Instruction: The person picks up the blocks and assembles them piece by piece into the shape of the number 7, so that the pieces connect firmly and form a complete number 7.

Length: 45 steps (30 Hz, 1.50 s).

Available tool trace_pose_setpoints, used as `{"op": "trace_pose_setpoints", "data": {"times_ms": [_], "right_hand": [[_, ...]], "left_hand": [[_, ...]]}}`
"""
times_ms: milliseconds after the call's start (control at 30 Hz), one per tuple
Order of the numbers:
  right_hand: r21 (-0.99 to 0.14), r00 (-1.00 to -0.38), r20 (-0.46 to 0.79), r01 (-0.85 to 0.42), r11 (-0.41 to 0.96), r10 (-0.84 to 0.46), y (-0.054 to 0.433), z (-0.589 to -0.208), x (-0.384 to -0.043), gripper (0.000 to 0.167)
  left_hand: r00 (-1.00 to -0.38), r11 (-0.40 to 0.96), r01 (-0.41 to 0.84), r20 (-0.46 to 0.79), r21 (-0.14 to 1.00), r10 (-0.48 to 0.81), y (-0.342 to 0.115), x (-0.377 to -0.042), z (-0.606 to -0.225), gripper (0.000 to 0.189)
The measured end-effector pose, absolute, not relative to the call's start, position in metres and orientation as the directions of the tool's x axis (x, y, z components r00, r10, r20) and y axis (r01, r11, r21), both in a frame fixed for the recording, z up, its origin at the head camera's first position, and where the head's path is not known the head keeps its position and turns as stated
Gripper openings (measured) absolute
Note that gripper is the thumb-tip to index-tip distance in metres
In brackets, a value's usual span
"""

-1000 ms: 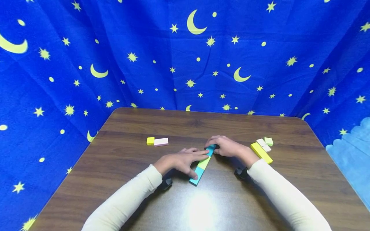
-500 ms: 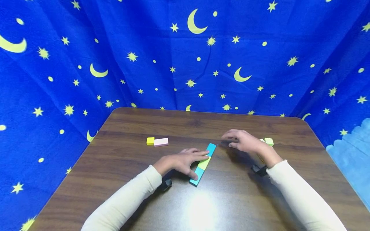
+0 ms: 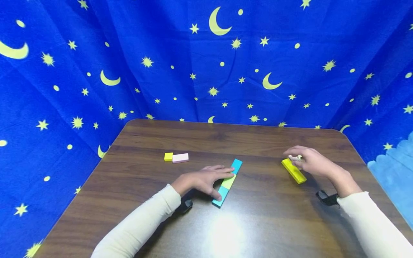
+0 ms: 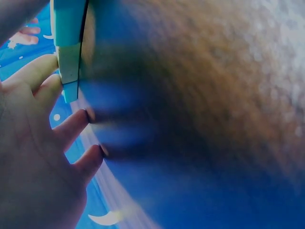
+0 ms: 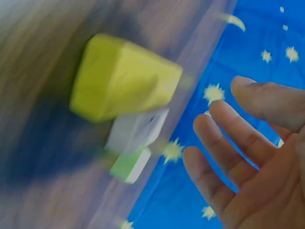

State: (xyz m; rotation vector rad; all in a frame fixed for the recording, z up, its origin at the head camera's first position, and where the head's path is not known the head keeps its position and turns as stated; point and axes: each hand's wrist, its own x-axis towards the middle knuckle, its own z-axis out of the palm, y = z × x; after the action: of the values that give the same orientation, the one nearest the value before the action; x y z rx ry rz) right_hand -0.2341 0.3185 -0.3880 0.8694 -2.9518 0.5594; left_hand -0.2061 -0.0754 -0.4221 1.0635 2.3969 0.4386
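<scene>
A slanting row on the table joins a near turquoise block (image 3: 218, 203), a light green block (image 3: 228, 181) and a far turquoise block (image 3: 237, 165), end to end. My left hand (image 3: 205, 180) rests on this row with spread fingers, thumb on the near block and fingertips by the green one. At the right, my empty right hand (image 3: 313, 164) hovers over a long yellow block (image 3: 294, 172) and a white block (image 5: 137, 131), its fingers loosely bent. A small green block (image 5: 131, 165) sits beyond the white one in the right wrist view; the hand mostly hides it in the head view.
Back left on the wooden table (image 3: 145, 193), a small yellow block (image 3: 168, 157) lies against a pale pink block (image 3: 180, 158). A blue curtain (image 3: 180, 43) with moons and stars hangs behind the table and along its sides.
My right hand has let go of the far turquoise block and moved right, to above the yellow and white blocks. The left hand has stayed on the row.
</scene>
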Motion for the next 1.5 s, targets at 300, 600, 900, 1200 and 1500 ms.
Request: {"op": "trace_pose_setpoints", "data": {"times_ms": [300, 600, 900, 1200, 1500], "right_hand": [[-0.341, -0.864, 0.130, -0.499, 0.797, -0.486, 0.330, -0.397, -0.228, 0.032], [-0.293, -0.872, 0.132, -0.489, 0.822, -0.471, 0.329, -0.410, -0.233, 0.035], [-0.276, -0.892, 0.131, -0.451, 0.849, -0.432, 0.341, -0.416, -0.236, 0.035], [-0.265, -0.899, 0.164, -0.438, 0.859, -0.407, 0.345, -0.418, -0.233, 0.032], [-0.189, -0.901, 0.116, -0.432, 0.882, -0.417, 0.327, -0.424, -0.221, 0.041]], "left_hand": [[-0.580, 0.645, 0.602, -0.298, 0.470, 0.758, -0.077, -0.207, -0.422, 0.086], [-0.581, 0.643, 0.593, -0.295, 0.485, 0.758, -0.077, -0.206, -0.422, 0.085], [-0.582, 0.642, 0.587, -0.295, 0.493, 0.758, -0.077, -0.205, -0.423, 0.085], [-0.578, 0.630, 0.601, -0.277, 0.492, 0.768, -0.079, -0.208, -0.424, 0.086], [-0.570, 0.623, 0.610, -0.274, 0.490, 0.774, -0.078, -0.208, -0.423, 0.086]]}}
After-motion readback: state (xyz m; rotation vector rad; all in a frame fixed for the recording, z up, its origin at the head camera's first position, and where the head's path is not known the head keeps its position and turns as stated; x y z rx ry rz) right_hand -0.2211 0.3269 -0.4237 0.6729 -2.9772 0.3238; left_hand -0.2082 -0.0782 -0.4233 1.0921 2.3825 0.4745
